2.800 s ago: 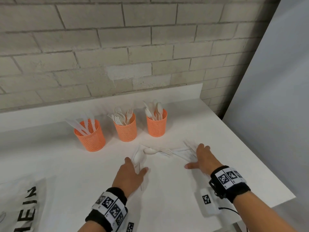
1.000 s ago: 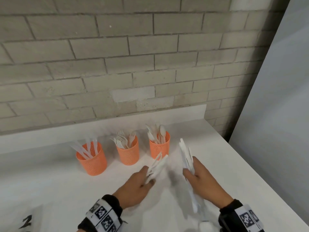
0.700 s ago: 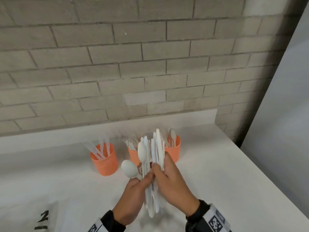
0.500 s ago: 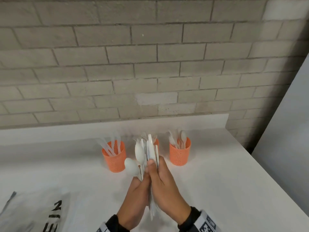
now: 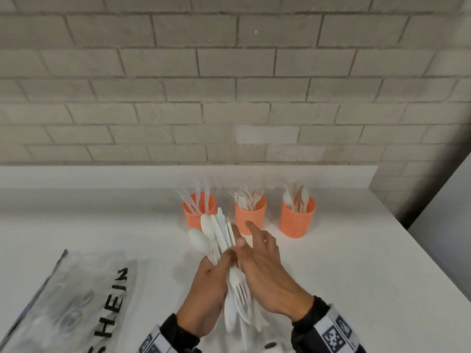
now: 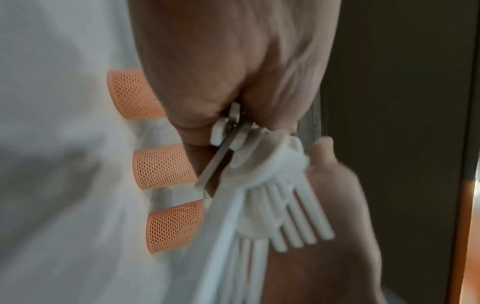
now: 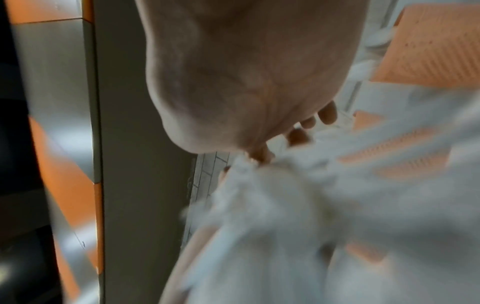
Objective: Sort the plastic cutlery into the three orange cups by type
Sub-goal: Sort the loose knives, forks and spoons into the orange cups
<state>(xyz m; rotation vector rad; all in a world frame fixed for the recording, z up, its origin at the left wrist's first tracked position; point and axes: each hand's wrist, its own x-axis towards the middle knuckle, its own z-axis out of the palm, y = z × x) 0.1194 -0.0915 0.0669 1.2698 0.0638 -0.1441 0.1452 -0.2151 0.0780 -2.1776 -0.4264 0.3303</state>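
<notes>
Three orange mesh cups stand in a row near the wall: the left cup [image 5: 199,211] holds knives, the middle cup [image 5: 250,216] forks, the right cup [image 5: 297,220] spoons. My left hand [image 5: 211,281] grips a mixed bundle of white cutlery [image 5: 219,238] above the table in front of the cups. Spoon bowls and knife ends stick up, and fork tines [image 5: 242,291] point down. My right hand [image 5: 262,263] lies against the bundle's right side with its fingers stretched out. In the left wrist view the left hand [image 6: 221,61] clamps the bundle [image 6: 272,174]. The right wrist view is blurred.
A clear plastic bag [image 5: 76,301] with black letters lies on the white table [image 5: 356,263] at the lower left. A brick wall [image 5: 229,85] rises behind the cups. The table's right edge [image 5: 433,271] runs next to a grey panel.
Both hands picked the loose cutlery up off the table and brought it together into one bundle. Since half a second ago the right hand's fingers have straightened off it.
</notes>
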